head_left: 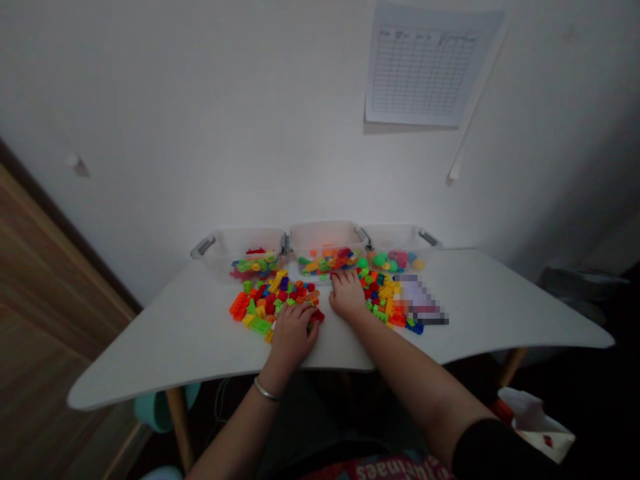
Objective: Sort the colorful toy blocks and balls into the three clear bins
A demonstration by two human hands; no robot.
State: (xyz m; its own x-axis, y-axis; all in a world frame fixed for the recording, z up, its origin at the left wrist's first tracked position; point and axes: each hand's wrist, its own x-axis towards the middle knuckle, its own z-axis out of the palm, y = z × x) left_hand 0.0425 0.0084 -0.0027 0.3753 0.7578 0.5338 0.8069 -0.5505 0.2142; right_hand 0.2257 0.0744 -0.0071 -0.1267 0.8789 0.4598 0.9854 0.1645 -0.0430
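Colourful plastic building blocks lie on the white table in a left pile [260, 324] and a right pile [383, 293]. At the right edge of the left pile is my left hand [295, 328], its fingers apart over the blocks, with a red block [318, 316] by its fingertips. My right hand [347, 293] rests at the left edge of the right pile, fingers bent toward the middle bin; a small red piece shows by its fingertips, and whether it is gripped cannot be made out.
Three clear bins, left [245, 241], middle [327, 235] and right [400, 239], stand against the wall with pieces inside. A pixelated flat object [425, 300] lies right of the blocks. The table's front edge [335, 368] is close to my wrists.
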